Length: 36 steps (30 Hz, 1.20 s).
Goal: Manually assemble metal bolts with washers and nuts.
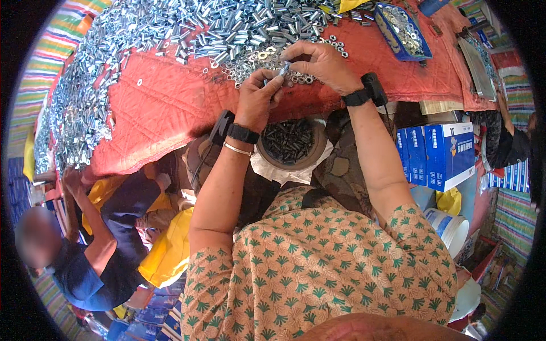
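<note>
My left hand (261,95) pinches a small, shiny metal fastener (284,69) between thumb and fingers, just above the near edge of the red cloth. From the right, the closed thumb and fingers of my right hand (322,63) meet at the fastener's upper end. Fingers cover part of it, so its exact kind is unclear. Around and behind my hands lie loose washers and nuts (263,55). Below them, between my knees, stands a round tub (263,155) of dark metal pieces (288,140).
Silvery metal sleeves (239,28) heap across the far and left parts of the red cloth (165,96). A blue tray (424,57) of washers sits far right. Blue cartons (449,153) and a white bucket (455,233) stand right. Another person (94,250) works at left.
</note>
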Each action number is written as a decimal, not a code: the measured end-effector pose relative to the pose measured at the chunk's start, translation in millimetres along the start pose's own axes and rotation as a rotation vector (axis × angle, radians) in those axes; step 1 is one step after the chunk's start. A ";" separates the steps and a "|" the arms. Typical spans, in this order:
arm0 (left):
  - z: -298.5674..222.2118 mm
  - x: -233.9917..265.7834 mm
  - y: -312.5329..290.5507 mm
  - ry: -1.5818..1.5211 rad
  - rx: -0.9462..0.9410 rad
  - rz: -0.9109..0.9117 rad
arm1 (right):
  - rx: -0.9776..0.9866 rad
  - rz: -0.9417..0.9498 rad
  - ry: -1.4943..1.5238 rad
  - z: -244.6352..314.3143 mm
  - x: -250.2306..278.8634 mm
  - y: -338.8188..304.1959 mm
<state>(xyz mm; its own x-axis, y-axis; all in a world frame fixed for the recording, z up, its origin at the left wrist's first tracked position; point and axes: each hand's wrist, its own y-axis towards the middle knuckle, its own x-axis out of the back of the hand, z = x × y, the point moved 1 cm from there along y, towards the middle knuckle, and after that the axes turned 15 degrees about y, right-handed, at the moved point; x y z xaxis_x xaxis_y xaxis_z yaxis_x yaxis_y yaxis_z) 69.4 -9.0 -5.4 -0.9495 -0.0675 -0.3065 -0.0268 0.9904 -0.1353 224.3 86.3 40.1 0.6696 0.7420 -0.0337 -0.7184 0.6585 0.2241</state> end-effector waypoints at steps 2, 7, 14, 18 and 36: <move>-2.1 -1.7 -2.4 0.015 0.002 0.003 | 0.003 0.033 -0.053 -2.0 4.5 -0.1; -4.1 -0.9 -6.6 0.082 -0.070 -0.010 | -0.096 -0.025 -0.065 -0.9 -0.5 -0.4; -7.8 -3.7 -8.7 0.097 -0.075 -0.033 | -0.199 -0.073 0.203 -3.9 -6.3 -3.8; -7.3 -6.1 -8.5 0.099 -0.069 -0.022 | -0.153 -0.055 0.076 -5.3 -5.8 -4.3; 6.7 25.8 6.3 -0.145 -0.148 -0.449 | -0.015 0.031 0.280 4.2 -47.5 -7.6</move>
<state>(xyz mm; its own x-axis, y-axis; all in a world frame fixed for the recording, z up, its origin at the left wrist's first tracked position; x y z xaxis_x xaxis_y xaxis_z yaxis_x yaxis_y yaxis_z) 46.8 -5.2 -20.5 -0.7810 -0.4976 -0.3775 -0.4777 0.8653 -0.1522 198.7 45.5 44.1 0.5706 0.7662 -0.2957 -0.7419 0.6353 0.2146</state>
